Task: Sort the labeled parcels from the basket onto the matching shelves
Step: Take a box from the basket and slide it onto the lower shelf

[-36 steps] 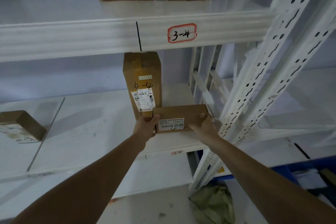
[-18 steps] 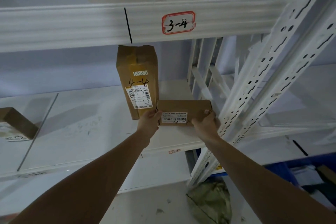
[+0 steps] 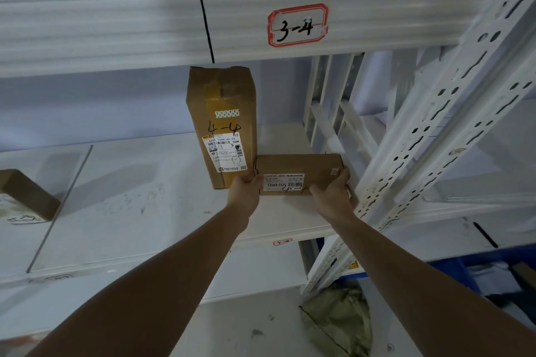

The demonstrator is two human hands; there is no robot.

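Two hands, left hand [image 3: 245,191] and right hand [image 3: 333,197], grip the small parcel [image 3: 298,172], now lowered onto the 4-4 shelf [image 3: 162,197] (touching the tall parcel [image 3: 222,124]); placement looks nearly done.

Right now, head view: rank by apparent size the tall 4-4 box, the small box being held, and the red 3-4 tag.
1. Tall box
2. Small box, partly covered by both hands
3. 3-4 tag, clearly smallest
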